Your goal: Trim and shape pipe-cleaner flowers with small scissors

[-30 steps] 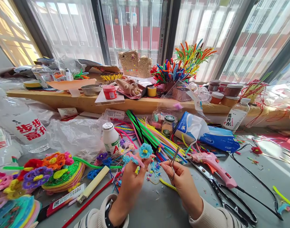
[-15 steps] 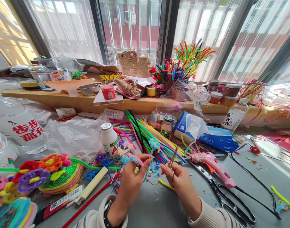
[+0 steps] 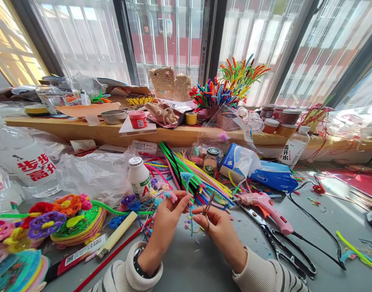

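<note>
My left hand [image 3: 170, 215] pinches the stem of a light blue pipe-cleaner flower [image 3: 186, 178], which stands nearly upright with its bloom above my fingertips. The stem's lower end hangs below them. Close on the right, my right hand [image 3: 218, 227] has small scissors [image 3: 209, 206] hooked on its fingers, their blades pointing up. The fingertips of my right hand reach toward the flower's stem; whether they touch it I cannot tell. Behind my hands lies a bundle of coloured pipe cleaners [image 3: 179, 168]. Small blue and pink pipe-cleaner flowers [image 3: 160, 196] sit beyond my left hand.
A white bottle [image 3: 138, 177] stands behind my left hand. On the right lie a pink glue gun [image 3: 266, 207] with its black cable and large black-handled scissors [image 3: 275, 239]. Finished flowers [image 3: 47, 225], a box cutter [image 3: 78, 255] and a glass jar [image 3: 210, 161] are also around.
The blue flower has turned so its bloom faces up and its stem hangs straighter. My right hand has moved left, closer to the stem. The whole view has shifted slightly.
</note>
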Available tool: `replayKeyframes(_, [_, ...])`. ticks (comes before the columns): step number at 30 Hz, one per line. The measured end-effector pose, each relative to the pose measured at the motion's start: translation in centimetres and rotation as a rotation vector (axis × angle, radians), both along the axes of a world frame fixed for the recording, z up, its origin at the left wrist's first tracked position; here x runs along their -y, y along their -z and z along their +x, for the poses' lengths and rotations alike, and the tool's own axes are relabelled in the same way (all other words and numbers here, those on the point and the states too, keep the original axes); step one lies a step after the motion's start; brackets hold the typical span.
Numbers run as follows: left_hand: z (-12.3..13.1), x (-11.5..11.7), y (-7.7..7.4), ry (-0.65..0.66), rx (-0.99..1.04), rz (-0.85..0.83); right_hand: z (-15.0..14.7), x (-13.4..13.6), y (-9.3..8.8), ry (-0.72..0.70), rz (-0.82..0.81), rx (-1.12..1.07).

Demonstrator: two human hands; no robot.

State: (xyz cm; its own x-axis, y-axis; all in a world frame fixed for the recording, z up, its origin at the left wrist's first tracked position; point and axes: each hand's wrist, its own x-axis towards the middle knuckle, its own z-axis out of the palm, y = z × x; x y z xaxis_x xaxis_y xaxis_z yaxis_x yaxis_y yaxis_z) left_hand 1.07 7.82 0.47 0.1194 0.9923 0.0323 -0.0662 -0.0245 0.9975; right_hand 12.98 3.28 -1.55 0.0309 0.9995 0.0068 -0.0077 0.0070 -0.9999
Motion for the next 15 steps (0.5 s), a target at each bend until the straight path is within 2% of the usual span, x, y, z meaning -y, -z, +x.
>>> replayKeyframes(5, [-0.24, 0.13, -0.26, 0.001, 0.063, -0.084, -0.30, 0.18, 0.24, -0.047, 0.037, 0.046])
replayKeyframes(10, [-0.43, -0.02, -0.09, 0.044, 0.179, -0.162, -0.60, 0.20, -0.26, -0.090, -0.042, -0.078])
replayKeyframes(15, [-0.38, -0.01, 0.24, 0.094, 0.276, -0.218, -1.02, 0.23, -0.31, -0.095, -0.053, -0.052])
